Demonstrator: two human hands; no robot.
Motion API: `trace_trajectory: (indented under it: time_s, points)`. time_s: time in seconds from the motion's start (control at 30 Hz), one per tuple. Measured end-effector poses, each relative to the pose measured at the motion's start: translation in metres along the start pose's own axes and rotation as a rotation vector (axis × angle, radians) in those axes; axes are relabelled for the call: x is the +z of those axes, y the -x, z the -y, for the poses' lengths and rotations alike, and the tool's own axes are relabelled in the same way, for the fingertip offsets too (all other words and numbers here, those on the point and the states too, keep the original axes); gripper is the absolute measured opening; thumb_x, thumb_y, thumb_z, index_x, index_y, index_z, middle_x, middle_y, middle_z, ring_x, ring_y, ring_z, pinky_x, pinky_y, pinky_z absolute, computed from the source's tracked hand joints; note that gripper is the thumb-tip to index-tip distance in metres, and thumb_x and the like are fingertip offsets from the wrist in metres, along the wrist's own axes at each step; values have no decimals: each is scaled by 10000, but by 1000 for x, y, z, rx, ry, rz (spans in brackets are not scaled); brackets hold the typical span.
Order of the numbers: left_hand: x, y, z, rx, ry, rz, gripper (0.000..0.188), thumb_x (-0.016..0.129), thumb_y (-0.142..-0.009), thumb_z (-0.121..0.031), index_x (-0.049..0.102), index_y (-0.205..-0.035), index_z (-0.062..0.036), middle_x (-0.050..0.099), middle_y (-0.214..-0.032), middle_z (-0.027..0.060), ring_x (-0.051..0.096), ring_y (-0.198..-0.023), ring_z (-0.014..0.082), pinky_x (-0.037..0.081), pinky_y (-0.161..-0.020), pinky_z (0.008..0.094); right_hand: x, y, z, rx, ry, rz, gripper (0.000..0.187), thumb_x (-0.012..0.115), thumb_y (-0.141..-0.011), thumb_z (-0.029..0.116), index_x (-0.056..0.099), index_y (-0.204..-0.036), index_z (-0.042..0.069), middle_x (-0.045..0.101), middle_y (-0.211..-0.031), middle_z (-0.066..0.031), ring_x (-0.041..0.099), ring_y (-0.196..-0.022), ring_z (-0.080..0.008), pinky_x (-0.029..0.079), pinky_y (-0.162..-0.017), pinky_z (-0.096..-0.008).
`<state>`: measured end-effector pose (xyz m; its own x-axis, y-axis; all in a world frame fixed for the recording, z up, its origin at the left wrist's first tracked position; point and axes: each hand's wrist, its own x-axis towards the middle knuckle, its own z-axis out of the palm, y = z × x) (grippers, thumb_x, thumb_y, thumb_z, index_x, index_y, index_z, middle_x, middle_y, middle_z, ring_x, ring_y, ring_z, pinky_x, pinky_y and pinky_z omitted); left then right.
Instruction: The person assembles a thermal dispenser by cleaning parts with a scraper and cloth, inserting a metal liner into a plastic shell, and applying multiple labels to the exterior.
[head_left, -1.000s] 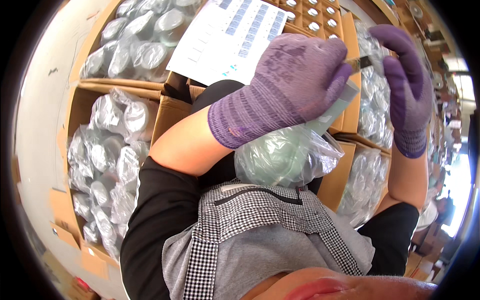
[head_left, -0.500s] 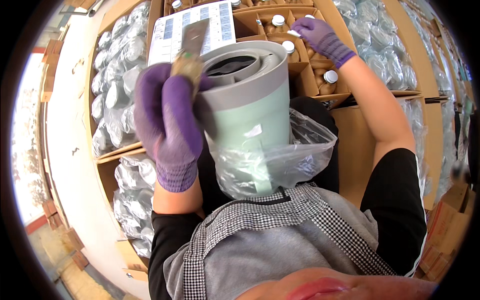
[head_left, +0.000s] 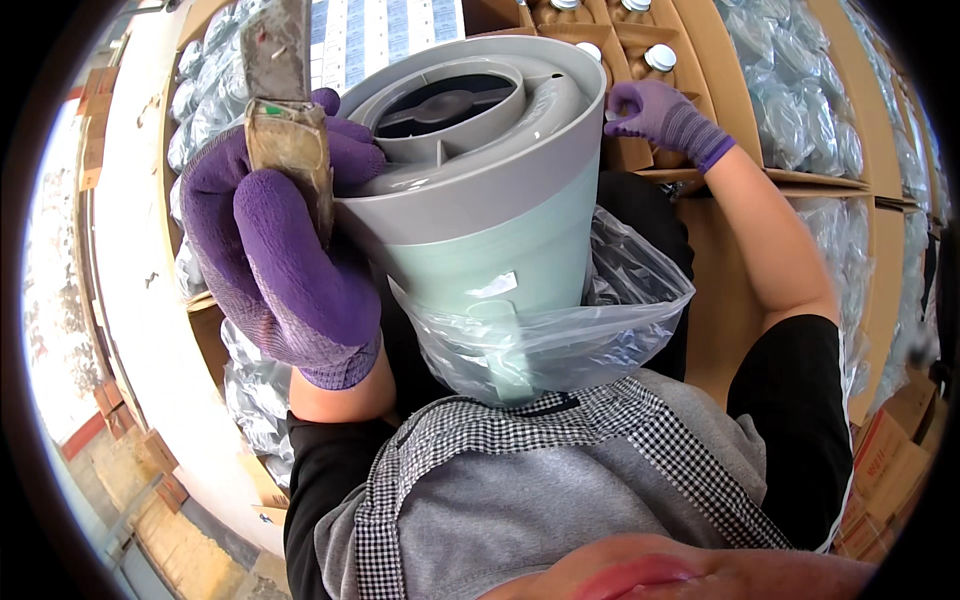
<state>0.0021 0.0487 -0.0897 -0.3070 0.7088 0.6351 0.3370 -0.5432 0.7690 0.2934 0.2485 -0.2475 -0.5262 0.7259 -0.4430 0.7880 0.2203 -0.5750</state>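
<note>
grip of left hand (head_left: 290, 250) on scraper (head_left: 288, 140) beside grey-rimmed green container (head_left: 490, 255)

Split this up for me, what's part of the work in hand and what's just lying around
Likely in the work:
flat-bladed tool, in the gloved left hand
pale green container with grey top
clear bag around its lower part
white-capped bottles, nearest the gloved right hand
printed sheet beyond the container

Seemingly just around:
bagged items in boxes, right
brown cartons, lower right
</note>
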Motion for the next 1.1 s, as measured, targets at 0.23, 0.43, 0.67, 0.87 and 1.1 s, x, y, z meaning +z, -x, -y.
trace_trajectory:
  time_s: [0.23,0.43,0.67,0.87,1.1]
  points:
    - [-8,5,2,19,23,-22,352,364,-1038,-287,541,-1078,15,648,-800,167,629,-793,274,441,-998,571,31,4,-29,-248,202,-228,246,692,-887,331,718,-951,95,621,-1129,-115,538,-1184,-308,431,-1044,-418]
    - [-12,6,3,25,23,-7,361,362,-1037,-293,553,-1049,14,649,-795,166,629,-789,280,442,-995,575,40,14,-21,-346,90,-363,226,692,-825,204,708,-1005,70,601,-1054,-127,569,-1082,-310,456,-981,-420]
    - [-13,5,3,21,34,-7,357,355,-1038,-289,549,-1049,11,649,-796,171,641,-813,290,444,-1002,588,32,12,-13,-152,228,-271,133,733,-819,216,742,-917,126,660,-961,-89,623,-992,-279,482,-933,-442]
    - [-11,6,1,17,-27,-9,353,350,-1044,-292,537,-1075,6,649,-803,167,638,-814,288,443,-1001,587,44,15,-18,-262,453,-375,119,706,-842,227,741,-935,162,639,-1032,-51,555,-1116,-278,423,-1011,-456]
    - [-17,7,3,13,-4,15,357,345,-1047,-285,524,-1121,15,659,-818,172,643,-825,287,439,-1018,592,33,16,-7,-229,372,-251,180,641,-904,217,740,-1044,161,688,-1032,-44,595,-1090,-264,423,-1024,-429]
